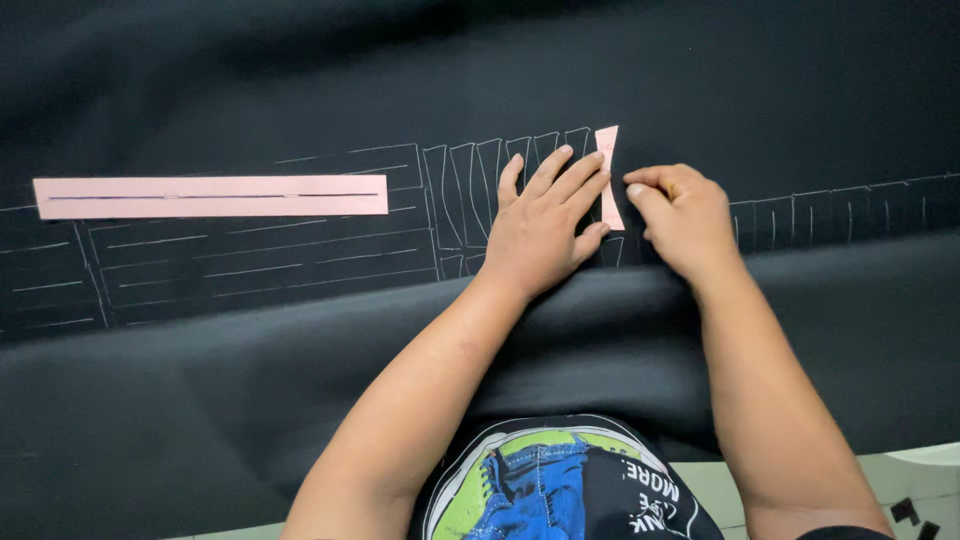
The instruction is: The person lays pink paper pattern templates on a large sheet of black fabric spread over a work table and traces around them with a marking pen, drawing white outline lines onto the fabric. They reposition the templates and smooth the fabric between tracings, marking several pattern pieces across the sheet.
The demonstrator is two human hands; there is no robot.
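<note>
The left hand [540,225] lies flat with its fingers spread on the black cloth [480,80], pressing the small pink paper strip [608,175] near the middle of the desk. The right hand [685,215] has its fingers curled and pinched together at the strip's right edge; what they hold I cannot tell. A long pink paper template [210,196] lies well apart toward the left edge, among white chalk lines [460,185].

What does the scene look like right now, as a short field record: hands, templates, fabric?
left hand: flat, fingers pressing the small pink template onto the fabric
right hand: fingertips pinched at the template's right edge; any marking tool hidden
long pink template: lying to the left, untouched, with a slit along it
black fabric: spread out, chalk outlines drawn in rows
</note>
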